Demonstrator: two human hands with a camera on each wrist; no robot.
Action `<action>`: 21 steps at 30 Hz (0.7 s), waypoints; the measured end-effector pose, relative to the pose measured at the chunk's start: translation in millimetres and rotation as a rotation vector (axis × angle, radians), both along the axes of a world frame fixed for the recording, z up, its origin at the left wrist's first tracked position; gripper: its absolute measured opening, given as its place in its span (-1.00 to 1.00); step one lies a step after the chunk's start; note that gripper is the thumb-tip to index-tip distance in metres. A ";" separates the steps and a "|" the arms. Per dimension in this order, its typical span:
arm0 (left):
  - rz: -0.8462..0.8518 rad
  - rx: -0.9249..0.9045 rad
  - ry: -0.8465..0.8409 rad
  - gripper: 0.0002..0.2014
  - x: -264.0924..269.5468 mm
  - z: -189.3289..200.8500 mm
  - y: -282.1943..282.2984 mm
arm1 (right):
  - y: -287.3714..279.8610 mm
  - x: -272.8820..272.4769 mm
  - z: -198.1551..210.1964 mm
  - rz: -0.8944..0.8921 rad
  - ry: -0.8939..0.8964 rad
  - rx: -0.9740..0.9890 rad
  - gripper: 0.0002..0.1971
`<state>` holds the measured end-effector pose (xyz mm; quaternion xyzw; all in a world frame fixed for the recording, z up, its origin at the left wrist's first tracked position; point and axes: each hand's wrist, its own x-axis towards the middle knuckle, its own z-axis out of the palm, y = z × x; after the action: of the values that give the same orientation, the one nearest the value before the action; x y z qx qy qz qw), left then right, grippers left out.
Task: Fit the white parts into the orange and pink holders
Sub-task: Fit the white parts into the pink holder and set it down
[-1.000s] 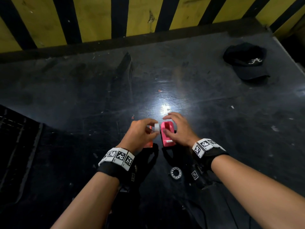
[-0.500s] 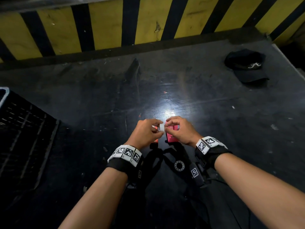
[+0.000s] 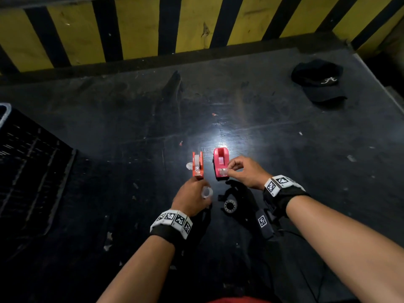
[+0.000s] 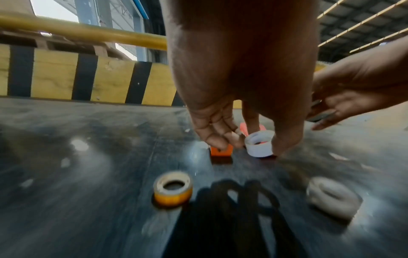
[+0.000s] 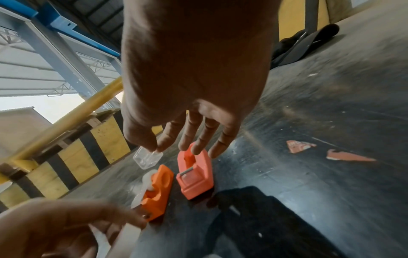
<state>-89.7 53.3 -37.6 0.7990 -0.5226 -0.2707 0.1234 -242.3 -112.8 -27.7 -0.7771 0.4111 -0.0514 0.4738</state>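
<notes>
- The dark scratched table [image 3: 262, 132] ends at the back against a yellow and black striped barrier [image 3: 196, 25]; its right edge runs just behind a black cap [image 3: 317, 82]. A black crate [image 3: 28, 162] lies at the left.
- Bare table lies beyond the two holders, up to the barrier.
- The narrow orange plastic holder [image 3: 197, 164] and the wider pink plastic holder [image 3: 221, 164] stand side by side, apart, near the middle.
- The left hand [image 3: 192, 199], just before the orange holder, holds a white plastic ring [image 4: 259, 144] in its fingers.
- The right hand [image 3: 247, 171] pinches a small clear plastic piece [image 5: 148, 157] with thumb and forefinger beside the pink holder; the other fingers are loose.
- A white toothed part [image 5: 146, 185] leans on the orange holder's side.
</notes>
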 end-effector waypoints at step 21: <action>-0.117 -0.043 0.140 -0.68 -58.6 -23.3 -21.5 | -13.9 -56.6 5.4 0.005 0.032 0.050 -0.93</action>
<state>-148.3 31.7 -60.9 0.7432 -0.5643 -0.3214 0.1608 -298.9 -126.7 -22.3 -0.7668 0.4178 -0.0274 0.4866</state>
